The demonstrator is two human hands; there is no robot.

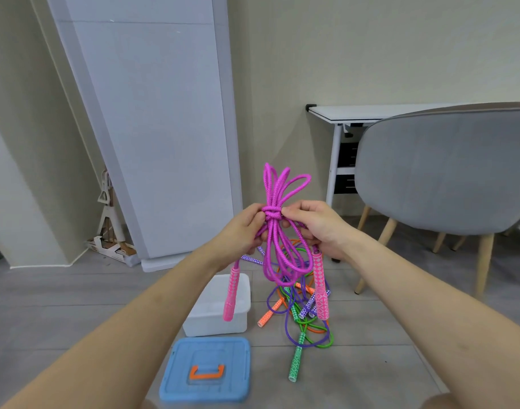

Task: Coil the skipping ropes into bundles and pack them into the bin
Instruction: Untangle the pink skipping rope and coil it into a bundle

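A blue lid [205, 369] with an orange handle lies nearest on the floor, the white bin [220, 305] just beyond it, beside a tangle of purple, orange and green ropes [300, 314]. Above them, a pink rope [272, 228] hangs coiled and wrapped at its middle, handles dangling. The left hand [242, 231] and right hand [315, 225] both pinch the wrapped knot. Behind stands a grey chair [442, 172].
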